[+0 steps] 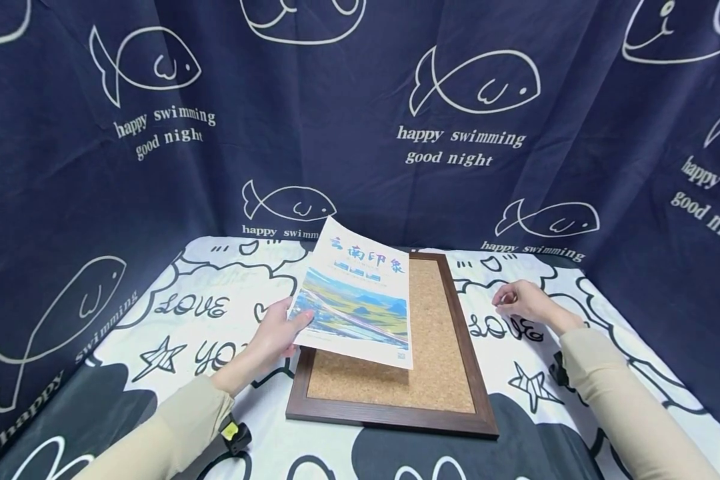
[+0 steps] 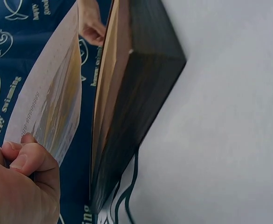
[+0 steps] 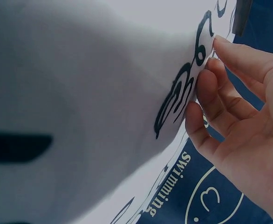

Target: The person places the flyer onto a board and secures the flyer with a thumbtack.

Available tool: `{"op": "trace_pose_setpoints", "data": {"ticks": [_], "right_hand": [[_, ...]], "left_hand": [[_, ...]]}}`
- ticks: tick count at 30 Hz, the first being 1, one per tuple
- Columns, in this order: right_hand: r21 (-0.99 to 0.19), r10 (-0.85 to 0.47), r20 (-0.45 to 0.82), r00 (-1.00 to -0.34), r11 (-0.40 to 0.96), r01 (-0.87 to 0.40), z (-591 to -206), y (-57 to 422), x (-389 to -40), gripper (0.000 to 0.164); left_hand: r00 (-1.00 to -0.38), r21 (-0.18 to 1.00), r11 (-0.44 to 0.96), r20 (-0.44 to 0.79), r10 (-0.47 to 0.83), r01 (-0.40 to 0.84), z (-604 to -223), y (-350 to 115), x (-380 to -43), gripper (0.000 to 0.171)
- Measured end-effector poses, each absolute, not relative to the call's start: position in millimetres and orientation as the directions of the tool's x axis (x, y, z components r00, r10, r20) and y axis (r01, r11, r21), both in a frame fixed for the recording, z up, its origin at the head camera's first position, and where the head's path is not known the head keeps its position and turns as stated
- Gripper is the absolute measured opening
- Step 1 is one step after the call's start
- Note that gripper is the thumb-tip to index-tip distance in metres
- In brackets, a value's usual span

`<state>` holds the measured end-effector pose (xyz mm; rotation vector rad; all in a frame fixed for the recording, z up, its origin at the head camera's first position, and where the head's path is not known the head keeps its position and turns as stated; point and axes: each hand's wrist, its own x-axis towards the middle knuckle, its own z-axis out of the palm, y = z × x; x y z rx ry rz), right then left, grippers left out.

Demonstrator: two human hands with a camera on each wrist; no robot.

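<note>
A printed paper poster with a colourful landscape and large characters is tilted above a cork board in a dark brown wooden frame. My left hand pinches the poster by its left edge, thumb on the printed face. In the left wrist view the curled left fingers grip the sheet beside the frame's dark side. To the right of the board, my right hand hovers over the tablecloth, fingers loosely bent and holding nothing. The right wrist view shows that hand with its fingers apart.
A black and white patterned cloth covers the table, with doodles and lettering. Dark blue curtains with white fish drawings hang behind and at both sides. A small black device is strapped at the left wrist.
</note>
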<state>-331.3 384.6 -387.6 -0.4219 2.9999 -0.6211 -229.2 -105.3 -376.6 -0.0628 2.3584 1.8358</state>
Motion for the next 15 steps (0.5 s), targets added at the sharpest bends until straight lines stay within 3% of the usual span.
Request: {"op": "trace_pose_setpoints", "data": {"ticks": [15], "right_hand": [[-0.397, -0.290, 0.022, -0.957, 0.876, -0.274, -386.9, 385.0, -329.7, 0.009]], "left_hand": [[-0.985, 0.952, 0.269, -0.166, 0.041, -0.149, -386.5, -75.8, -225.5, 0.030]]}}
